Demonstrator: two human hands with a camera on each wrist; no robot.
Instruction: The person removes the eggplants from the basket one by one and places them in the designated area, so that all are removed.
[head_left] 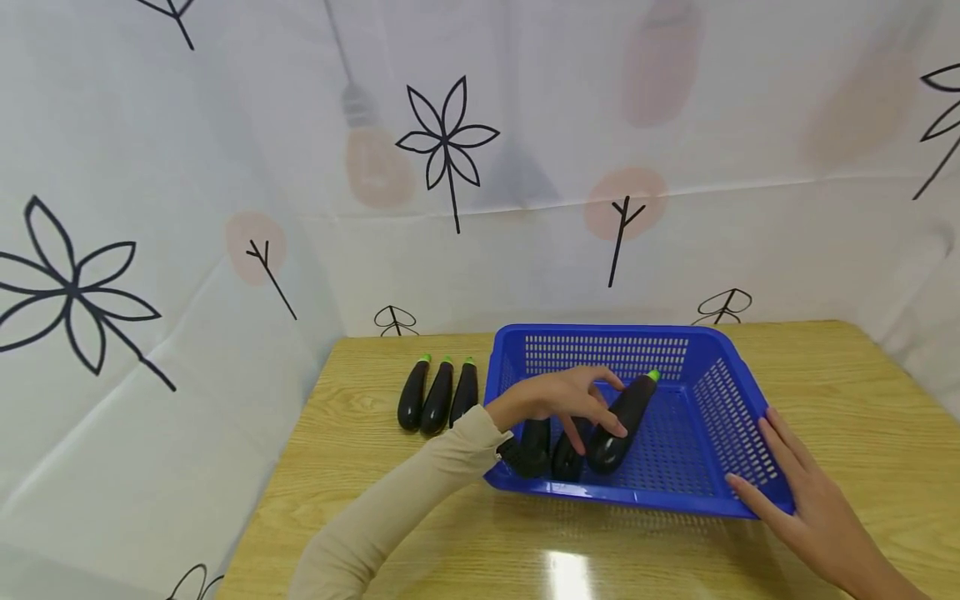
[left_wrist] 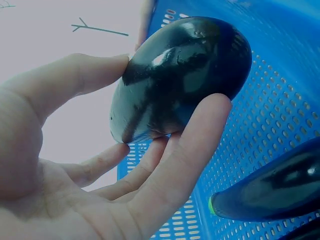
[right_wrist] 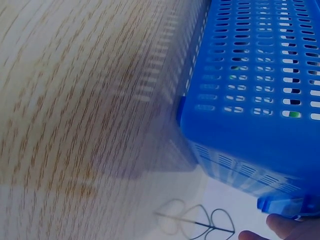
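Observation:
My left hand [head_left: 573,396] holds a dark eggplant [head_left: 633,412] with a green stem end inside the blue basket [head_left: 607,331]. In the left wrist view the thumb and fingers span the glossy rounded end of this eggplant [left_wrist: 200,65]. Two more eggplants lie beside it to the left, one nearest the hand [head_left: 567,461] and one farther left [head_left: 535,437], partly covered by the wrist. At the basket's near right corner my right hand [head_left: 810,504] grips the rim, thumb over the front edge and fingers along the right side. Only its fingertips [right_wrist: 282,225] show in the right wrist view.
Three eggplants [head_left: 437,398] lie side by side on the wooden table [head_left: 337,467], left of the basket. A white cloth [head_left: 525,250] with printed flowers hangs behind and along the left. The basket's slotted wall [right_wrist: 250,130] stands over the wood grain.

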